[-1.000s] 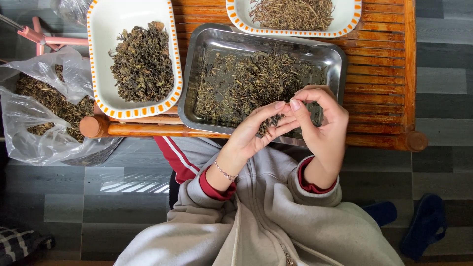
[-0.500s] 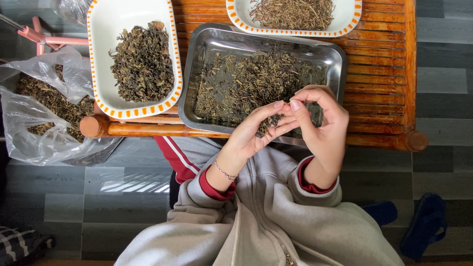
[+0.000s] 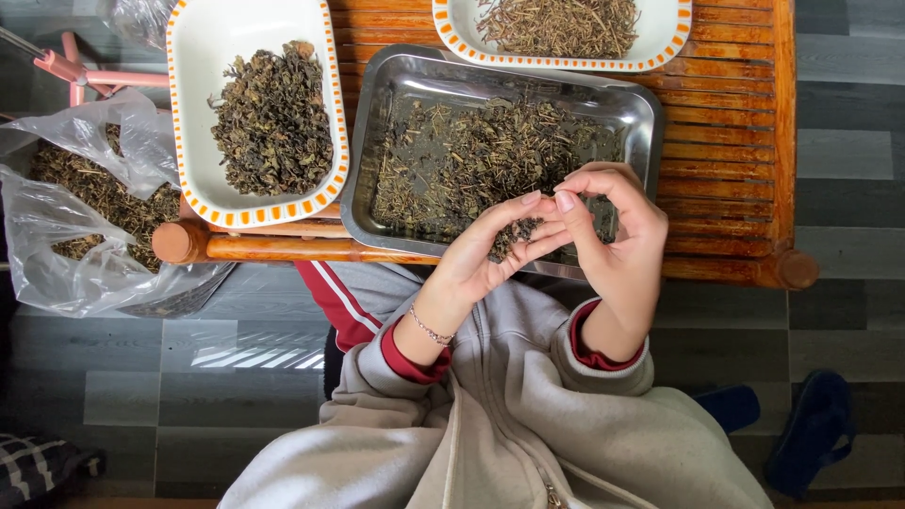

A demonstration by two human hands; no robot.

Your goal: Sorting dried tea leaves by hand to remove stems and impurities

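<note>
Cupping dried leaves point(image 3: 517, 236), left hand point(image 3: 481, 259) meets right fingers point(image 3: 568, 209) pinching at tray's near rim point(image 3: 566, 270).

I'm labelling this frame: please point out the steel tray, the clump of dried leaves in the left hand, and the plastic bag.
steel tray point(image 3: 391, 71): head view, bare far-left corner.
clump of dried leaves point(image 3: 517, 233): head view, middle of clump.
left hand point(image 3: 481, 259): head view, palm.
plastic bag point(image 3: 57, 273): head view, near wall.

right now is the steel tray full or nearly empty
Partly full: dried leaves cover most of the steel tray floor in a loose layer, with bare metal showing along its left side and far corners.
</note>
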